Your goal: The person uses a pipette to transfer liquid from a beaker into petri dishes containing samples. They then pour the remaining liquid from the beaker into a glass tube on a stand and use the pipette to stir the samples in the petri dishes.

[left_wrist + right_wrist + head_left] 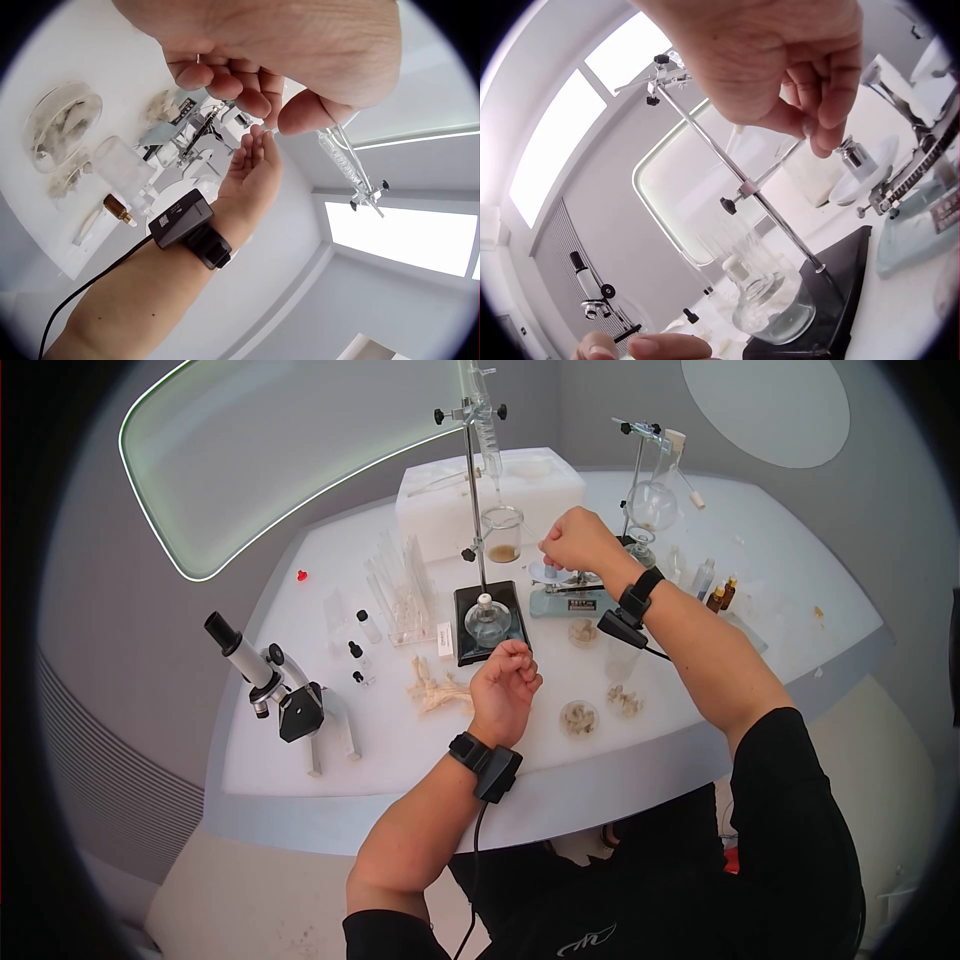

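My right hand (pixel 583 542) is raised beside the beaker (pixel 503 536), which holds some brown material at its bottom. Its thumb and fingertips pinch what looks like a thin glass rod (pixel 533 531) slanting from the beaker; the grip is partly hidden. Just below those fingers a metal weight (pixel 856 156) sits on a pan (pixel 842 190) of the blue balance (pixel 560 603). Palm up, my left hand (pixel 505 695) hangs with loosely curled fingers, holding nothing, in front of the black stand base (pixel 514 644) with its stoppered glass lamp (pixel 488 622).
A microscope (pixel 277 685) stands at left, near dropper bottles (pixel 357 652) and a rack of test tubes (pixel 408 610). Petri dishes (pixel 579 719) lie near the front edge. Behind my right forearm are a clamped round flask (pixel 653 506) and brown bottles (pixel 715 598).
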A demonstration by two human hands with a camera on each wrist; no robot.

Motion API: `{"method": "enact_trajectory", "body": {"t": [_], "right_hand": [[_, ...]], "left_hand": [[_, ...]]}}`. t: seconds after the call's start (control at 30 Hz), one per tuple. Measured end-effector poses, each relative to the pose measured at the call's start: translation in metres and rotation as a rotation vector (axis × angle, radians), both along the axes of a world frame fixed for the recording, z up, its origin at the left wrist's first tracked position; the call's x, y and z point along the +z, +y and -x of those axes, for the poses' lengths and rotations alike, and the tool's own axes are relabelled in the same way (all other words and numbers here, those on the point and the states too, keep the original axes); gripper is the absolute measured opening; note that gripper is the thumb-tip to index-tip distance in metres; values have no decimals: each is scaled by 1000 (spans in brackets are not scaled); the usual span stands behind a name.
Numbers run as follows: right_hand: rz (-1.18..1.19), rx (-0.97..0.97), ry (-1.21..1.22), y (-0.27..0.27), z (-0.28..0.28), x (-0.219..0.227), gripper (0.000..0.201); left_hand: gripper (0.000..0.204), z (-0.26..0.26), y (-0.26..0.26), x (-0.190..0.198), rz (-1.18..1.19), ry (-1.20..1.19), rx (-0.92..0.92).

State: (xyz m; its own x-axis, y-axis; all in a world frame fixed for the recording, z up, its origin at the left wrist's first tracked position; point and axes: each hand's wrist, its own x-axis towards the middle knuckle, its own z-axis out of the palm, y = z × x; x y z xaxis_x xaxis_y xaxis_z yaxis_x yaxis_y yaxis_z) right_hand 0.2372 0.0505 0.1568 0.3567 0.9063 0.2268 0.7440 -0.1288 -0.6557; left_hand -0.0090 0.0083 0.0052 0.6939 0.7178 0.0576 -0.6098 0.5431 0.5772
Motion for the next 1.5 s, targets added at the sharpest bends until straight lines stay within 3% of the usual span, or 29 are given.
{"method": "enact_trajectory", "body": {"t": [1.5], "right_hand": [[-81, -8, -47, 7, 10, -15, 21]], "left_hand": [[19, 0, -1, 0, 1, -3, 0]]}}
